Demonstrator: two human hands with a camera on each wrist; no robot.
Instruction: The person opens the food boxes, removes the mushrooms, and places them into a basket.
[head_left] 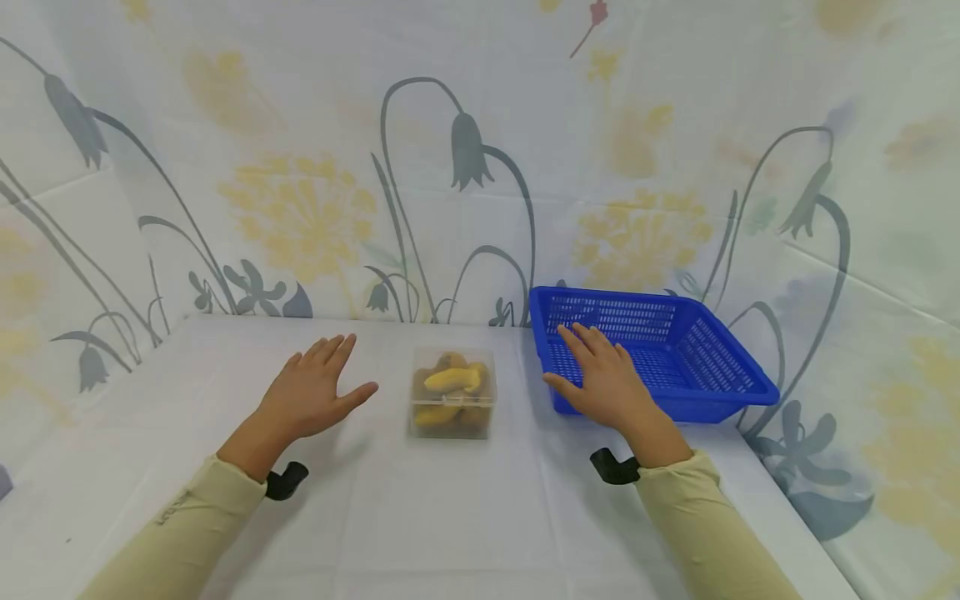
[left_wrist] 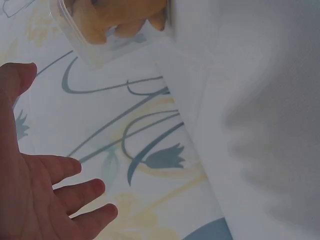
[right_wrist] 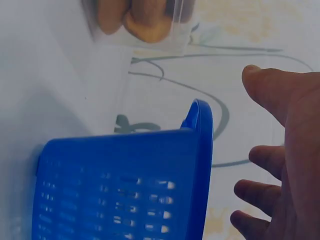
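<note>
A clear plastic box (head_left: 453,422) with yellow and brownish pieces (head_left: 454,380) inside stands mid-table, between the two hands. To its left, my left hand (head_left: 311,392) hovers over the table, fingers extended and thumb spread toward the box, holding nothing. My right hand (head_left: 603,379) is on the other side, palm down with straight fingers, overlapping the front left part of a blue perforated basket (head_left: 675,402) in the head view. From the right wrist, the basket's wall (right_wrist: 115,185) shows beside the fingers, and the box appears at the top.
A white cloth covers the table (head_left: 442,517). Behind it hangs a floral-patterned curtain (head_left: 315,108), which also runs along the right side. Black wrist mounts (head_left: 287,481) show under both sleeves. A grey object (head_left: 3,482) is cut off at the far left edge.
</note>
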